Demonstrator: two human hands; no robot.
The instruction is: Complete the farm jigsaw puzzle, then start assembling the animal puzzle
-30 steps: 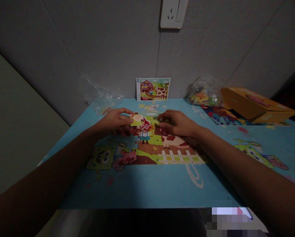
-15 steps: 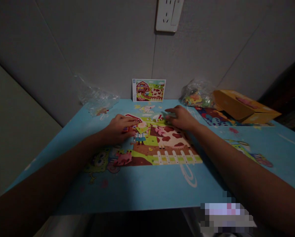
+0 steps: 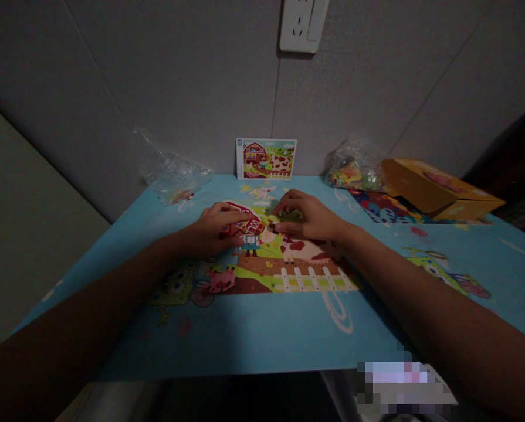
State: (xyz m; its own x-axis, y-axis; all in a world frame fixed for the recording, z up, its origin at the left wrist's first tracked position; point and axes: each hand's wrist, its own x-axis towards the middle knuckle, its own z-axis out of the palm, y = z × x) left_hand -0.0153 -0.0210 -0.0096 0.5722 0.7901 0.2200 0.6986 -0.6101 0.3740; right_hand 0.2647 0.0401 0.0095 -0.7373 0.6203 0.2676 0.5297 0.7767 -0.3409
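A farm-scene jigsaw puzzle [image 3: 253,266] lies on the table, showing a farmer, a spotted cow and a white fence. My left hand [image 3: 220,228] rests over its upper left, fingers stretched across the red barn [image 3: 254,224], thumb near the farmer. At the puzzle's upper middle, my right hand [image 3: 308,215] is arched with thumb and fingers apart. A light piece [image 3: 269,235] sits by the right thumb; whether the thumb touches it I cannot tell. Fingers hide parts of the barn and cow. A pink pig piece [image 3: 220,281] is at the lower left.
A picture card [image 3: 266,159] of the same scene leans against the wall. Clear plastic bags [image 3: 172,170] lie at the back left and, with pieces inside [image 3: 354,167], at the back right. Beside that is a yellow box [image 3: 442,187] on a dark printed sheet [image 3: 372,208].
My right hand has moved left and nearer to me, over the puzzle's upper middle. The left hand stays at the barn, where more red now shows between the hands.
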